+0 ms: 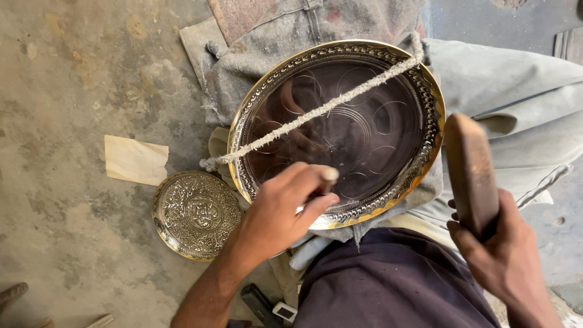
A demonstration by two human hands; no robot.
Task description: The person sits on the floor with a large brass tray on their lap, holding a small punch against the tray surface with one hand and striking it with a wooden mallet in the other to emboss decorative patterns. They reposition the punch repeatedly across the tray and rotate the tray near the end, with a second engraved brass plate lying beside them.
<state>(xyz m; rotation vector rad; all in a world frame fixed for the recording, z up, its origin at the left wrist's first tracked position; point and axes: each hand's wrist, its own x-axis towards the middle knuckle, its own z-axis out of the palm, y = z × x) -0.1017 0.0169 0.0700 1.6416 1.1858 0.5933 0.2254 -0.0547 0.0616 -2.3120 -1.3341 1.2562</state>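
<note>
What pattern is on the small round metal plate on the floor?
Dense embossed ornament with a central medallion covers the small round brass-coloured metal plate; it shows best in the head view.

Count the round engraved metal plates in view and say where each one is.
2. The large brass tray rests on the person's lap under the left hand; the small engraved plate lies on the floor beside it. Others may be hidden.

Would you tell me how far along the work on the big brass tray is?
Rim of the tray already looks patterned. The left hand holds a punch on the centre; the right hand raises a wooden mallet. The outlined circles remain unfilled.
</note>
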